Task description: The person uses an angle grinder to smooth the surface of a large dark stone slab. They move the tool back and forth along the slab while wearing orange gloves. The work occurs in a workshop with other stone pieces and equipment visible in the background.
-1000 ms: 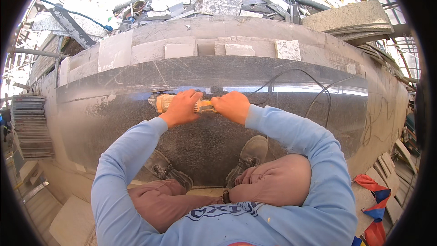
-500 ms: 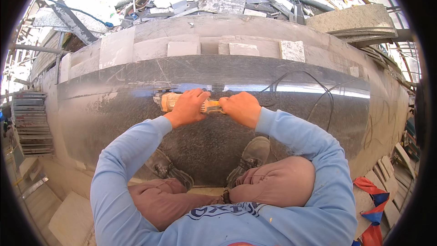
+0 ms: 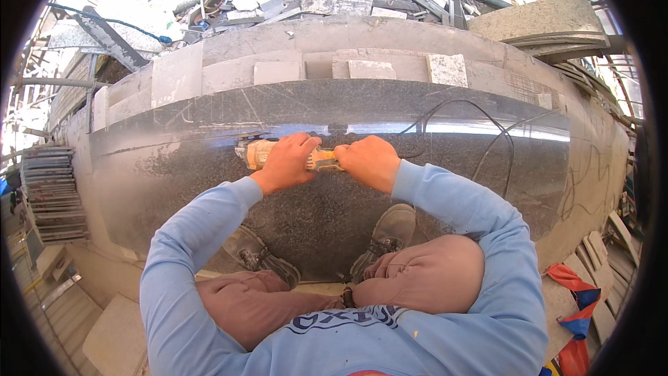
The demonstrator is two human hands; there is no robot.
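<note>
Both my hands grip a yellow angle grinder (image 3: 259, 154) with a corded body. My left hand (image 3: 287, 162) wraps round its front housing, close behind the head. My right hand (image 3: 369, 162) is closed on the rear handle. The grinder's head and disc are at the left end, low over a dark, polished stone slab (image 3: 320, 226). Whether the disc touches the stone I cannot tell. A line runs along the slab leftward from the head, and dust lies pale over the left part. A black cable (image 3: 511, 160) loops across the slab at the right.
My shoes (image 3: 391, 230) rest on the slab's near side. Pale blocks (image 3: 372, 69) line the far edge. Rubble (image 3: 268, 3) is heaped beyond. A stack of thin slabs (image 3: 52, 195) stands at left, curved stone pieces (image 3: 539, 24) at far right, red and blue cloth (image 3: 577, 306) at near right.
The view has shifted slightly. My hands keep the same hold on the grinder, and its place over the slab looks almost the same.
</note>
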